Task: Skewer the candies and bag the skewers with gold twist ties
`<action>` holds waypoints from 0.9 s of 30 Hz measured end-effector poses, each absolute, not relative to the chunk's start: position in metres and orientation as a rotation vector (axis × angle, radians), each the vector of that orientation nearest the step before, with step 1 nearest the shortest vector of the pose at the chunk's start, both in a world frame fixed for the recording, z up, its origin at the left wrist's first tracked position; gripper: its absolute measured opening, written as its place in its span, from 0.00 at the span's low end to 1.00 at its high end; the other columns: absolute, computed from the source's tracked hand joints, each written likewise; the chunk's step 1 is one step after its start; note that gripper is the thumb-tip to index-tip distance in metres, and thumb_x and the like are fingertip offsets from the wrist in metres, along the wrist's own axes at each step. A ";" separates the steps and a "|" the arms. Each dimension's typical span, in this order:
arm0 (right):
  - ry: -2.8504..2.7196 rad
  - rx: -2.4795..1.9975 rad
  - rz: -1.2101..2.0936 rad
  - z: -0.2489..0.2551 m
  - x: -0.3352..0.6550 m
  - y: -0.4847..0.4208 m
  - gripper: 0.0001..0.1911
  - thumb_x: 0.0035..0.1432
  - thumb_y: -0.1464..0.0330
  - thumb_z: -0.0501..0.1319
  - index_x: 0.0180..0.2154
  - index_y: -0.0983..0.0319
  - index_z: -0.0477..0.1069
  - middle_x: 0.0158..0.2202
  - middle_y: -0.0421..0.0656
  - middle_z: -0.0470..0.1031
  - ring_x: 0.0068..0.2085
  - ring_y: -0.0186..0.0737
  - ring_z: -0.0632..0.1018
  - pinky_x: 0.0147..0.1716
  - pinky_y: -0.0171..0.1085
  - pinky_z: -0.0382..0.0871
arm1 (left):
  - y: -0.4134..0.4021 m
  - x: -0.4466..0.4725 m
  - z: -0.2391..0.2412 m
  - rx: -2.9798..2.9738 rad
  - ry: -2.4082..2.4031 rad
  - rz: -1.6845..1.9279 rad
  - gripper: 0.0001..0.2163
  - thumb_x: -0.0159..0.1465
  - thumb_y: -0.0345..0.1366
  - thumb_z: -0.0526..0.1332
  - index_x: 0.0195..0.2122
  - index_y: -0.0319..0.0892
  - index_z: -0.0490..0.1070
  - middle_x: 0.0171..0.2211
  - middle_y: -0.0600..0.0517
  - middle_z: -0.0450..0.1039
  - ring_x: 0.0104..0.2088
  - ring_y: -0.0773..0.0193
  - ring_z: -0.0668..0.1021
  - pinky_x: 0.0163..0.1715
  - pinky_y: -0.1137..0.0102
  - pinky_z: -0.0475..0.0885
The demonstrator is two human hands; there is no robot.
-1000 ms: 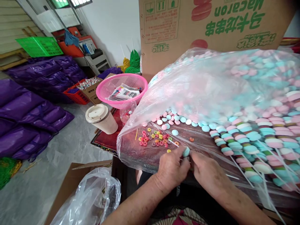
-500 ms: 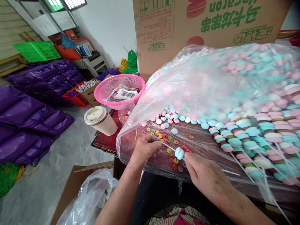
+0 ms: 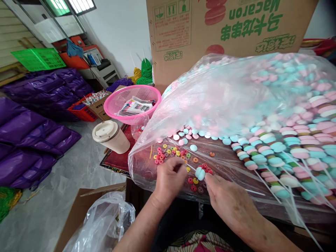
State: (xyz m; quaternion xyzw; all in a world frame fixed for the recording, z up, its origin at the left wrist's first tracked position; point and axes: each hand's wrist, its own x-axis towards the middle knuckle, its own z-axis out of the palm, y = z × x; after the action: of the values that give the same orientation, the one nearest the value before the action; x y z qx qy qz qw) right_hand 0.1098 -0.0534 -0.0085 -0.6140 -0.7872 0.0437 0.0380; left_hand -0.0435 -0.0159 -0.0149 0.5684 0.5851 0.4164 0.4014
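Observation:
Two pale blue candy discs point(image 3: 200, 173) sit threaded together on a thin white stick point(image 3: 191, 167). My right hand point(image 3: 228, 197) is closed just behind the discs, its fingers pinching the stick there. At the stick's other end, the fingers of my left hand point(image 3: 170, 176) are bent together close to the tip; whatever they hold is too small or hidden to make out. Below and around both hands lie small ring-shaped candies point(image 3: 193, 188) in red, yellow, orange and purple on clear plastic. Loose pink and blue discs point(image 3: 193, 147) lie just beyond.
Finished candy skewers point(image 3: 270, 148) lie piled at the right under a large clear plastic bag point(image 3: 210, 94). A lidded cup point(image 3: 111, 137) and a pink basket point(image 3: 107, 105) stand at the left. Behind rises a cardboard box point(image 3: 194, 63). An open carton point(image 3: 76, 210) stands below left.
My left hand has turned and shifted slightly right and down, its fingers now more curled beside the stick's tip. The right hand still holds the stick with its two discs. The view has shifted slightly.

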 end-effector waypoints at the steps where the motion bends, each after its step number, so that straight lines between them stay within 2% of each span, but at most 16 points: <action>1: -2.406 -1.888 0.139 -0.010 0.111 -0.052 0.13 0.55 0.79 0.50 0.34 0.61 0.71 0.27 0.43 0.77 0.25 0.41 0.77 0.21 0.35 0.57 | -0.020 -0.041 -0.017 1.618 1.452 1.004 0.05 0.55 0.31 0.60 0.29 0.43 0.75 0.27 0.51 0.77 0.29 0.63 0.76 0.32 0.70 0.69; 4: -2.294 -1.780 0.197 -0.016 0.124 -0.047 0.12 0.57 0.76 0.49 0.30 0.61 0.69 0.25 0.42 0.75 0.24 0.38 0.76 0.22 0.34 0.57 | -0.022 -0.041 -0.018 1.866 1.360 0.851 0.10 0.59 0.31 0.56 0.36 0.45 0.76 0.32 0.50 0.78 0.33 0.61 0.77 0.36 0.70 0.68; 7: -2.122 -1.643 0.200 -0.022 0.142 -0.041 0.14 0.60 0.70 0.48 0.23 0.59 0.62 0.21 0.41 0.71 0.22 0.36 0.72 0.22 0.34 0.57 | -0.003 -0.049 -0.014 1.875 1.648 0.806 0.11 0.61 0.34 0.55 0.41 0.46 0.75 0.39 0.47 0.77 0.38 0.57 0.77 0.39 0.68 0.68; 11: -2.110 -1.626 0.214 -0.027 0.146 -0.041 0.15 0.60 0.70 0.47 0.21 0.59 0.59 0.18 0.39 0.68 0.20 0.35 0.69 0.22 0.34 0.55 | 0.024 -0.049 -0.009 2.131 1.821 0.270 0.11 0.61 0.34 0.53 0.35 0.43 0.76 0.39 0.44 0.75 0.39 0.54 0.76 0.36 0.66 0.67; 14: -2.131 -1.686 0.217 -0.032 0.141 -0.044 0.15 0.60 0.70 0.47 0.22 0.59 0.60 0.19 0.40 0.69 0.21 0.35 0.70 0.24 0.34 0.55 | 0.029 -0.044 -0.011 2.177 1.835 0.117 0.10 0.61 0.34 0.53 0.34 0.43 0.74 0.38 0.46 0.73 0.38 0.57 0.76 0.33 0.69 0.67; 19: -2.248 -1.877 0.258 -0.037 0.139 -0.045 0.13 0.61 0.70 0.48 0.25 0.60 0.63 0.23 0.41 0.72 0.26 0.39 0.74 0.24 0.36 0.52 | 0.030 -0.045 -0.005 2.121 1.836 0.037 0.09 0.59 0.35 0.54 0.35 0.43 0.73 0.39 0.48 0.73 0.37 0.58 0.76 0.33 0.68 0.68; 22: -2.286 -1.913 0.306 -0.035 0.136 -0.044 0.12 0.61 0.71 0.48 0.28 0.60 0.66 0.27 0.42 0.75 0.29 0.40 0.75 0.25 0.36 0.52 | 0.032 -0.048 -0.001 2.101 1.788 0.047 0.08 0.58 0.34 0.55 0.33 0.42 0.74 0.38 0.47 0.73 0.37 0.57 0.76 0.34 0.67 0.68; 27: -2.307 -1.980 0.333 -0.029 0.132 -0.044 0.11 0.61 0.72 0.50 0.31 0.61 0.68 0.29 0.43 0.76 0.31 0.41 0.76 0.26 0.36 0.53 | 0.027 -0.049 -0.019 1.689 1.697 0.576 0.04 0.54 0.31 0.58 0.27 0.40 0.72 0.27 0.52 0.74 0.30 0.64 0.75 0.30 0.72 0.68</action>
State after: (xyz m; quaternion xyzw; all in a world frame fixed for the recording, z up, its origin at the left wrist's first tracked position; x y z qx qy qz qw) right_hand 0.1318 -0.0441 -0.0289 -0.6469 -0.7536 0.1087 0.0417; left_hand -0.0485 0.0268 -0.0193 0.6467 0.6498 0.2205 0.3329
